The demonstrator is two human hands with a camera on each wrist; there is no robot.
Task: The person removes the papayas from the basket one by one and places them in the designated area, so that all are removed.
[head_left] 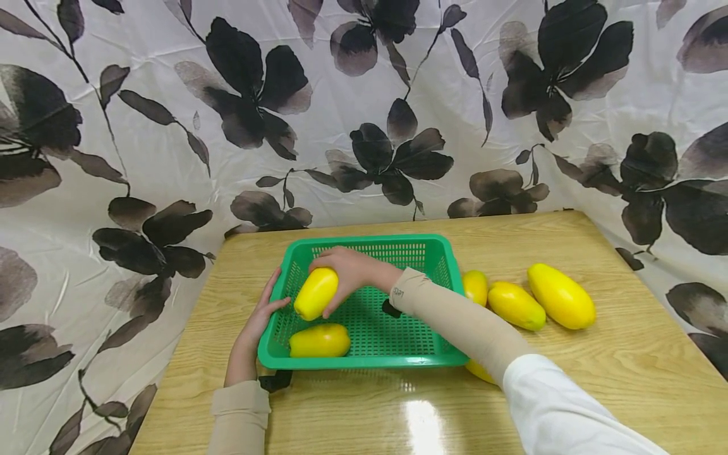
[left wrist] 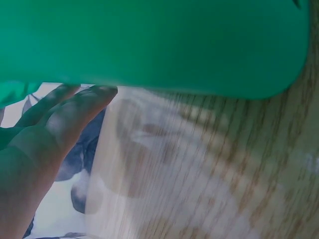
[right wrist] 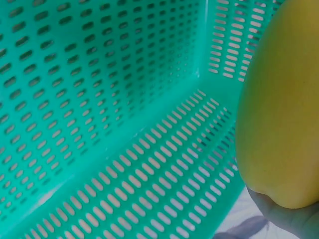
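A yellow papaya (head_left: 316, 294) is in my right hand (head_left: 349, 273), which grips it from above, over the left part of a green basket (head_left: 364, 363). Up close in the right wrist view, the same papaya (right wrist: 281, 109) hides most of the fingers. Another papaya (head_left: 320, 341) lies in the basket's near left corner. My left hand (head_left: 260, 316) touches the basket's left side, its thumb over the rim and its fingers fairly straight along the outside. In the left wrist view, those fingers (left wrist: 75, 114) reach up to the underside of the green rim (left wrist: 149, 55).
To the right of the basket, several papayas lie on the wooden table (head_left: 625, 354), among them a large papaya (head_left: 562, 296) and a smaller papaya (head_left: 516, 305). One papaya (head_left: 481, 371) is partly hidden under the right forearm. Floral cloth (head_left: 364, 95) hangs behind the table.
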